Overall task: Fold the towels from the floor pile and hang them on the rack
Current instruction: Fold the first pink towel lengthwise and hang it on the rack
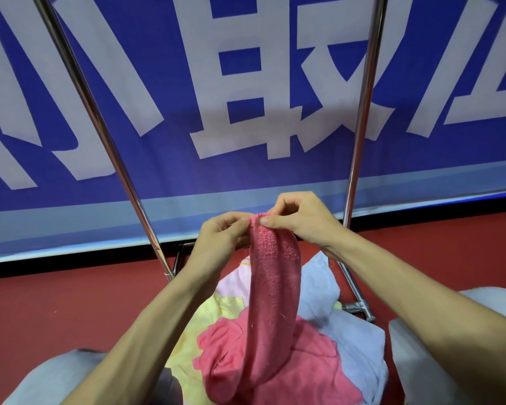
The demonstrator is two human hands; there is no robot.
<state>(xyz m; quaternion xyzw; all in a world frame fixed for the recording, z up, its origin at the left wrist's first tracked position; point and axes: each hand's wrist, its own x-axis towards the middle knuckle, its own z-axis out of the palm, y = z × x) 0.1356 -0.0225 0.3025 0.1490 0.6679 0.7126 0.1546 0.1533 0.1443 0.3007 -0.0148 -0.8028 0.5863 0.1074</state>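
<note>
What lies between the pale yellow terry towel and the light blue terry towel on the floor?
In the head view, a crumpled pink terry towel lies between them; a hanging pink towel, held up, covers part of it.

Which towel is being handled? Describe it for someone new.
Below the blue banner, a towel pile lies on the red floor. Above it hangs a pink towel, its top pinched by left hand and right hand; the other pink towel lies crumpled.

Held up by its top edge, pink terry towel (275, 302) doubled lengthwise into a narrow hanging strip, lower end draped onto the floor pile (310, 366) of crumpled pink, yellow, white and light-blue towels, just before the chrome rack (362, 112) with two bare uprights.
</note>
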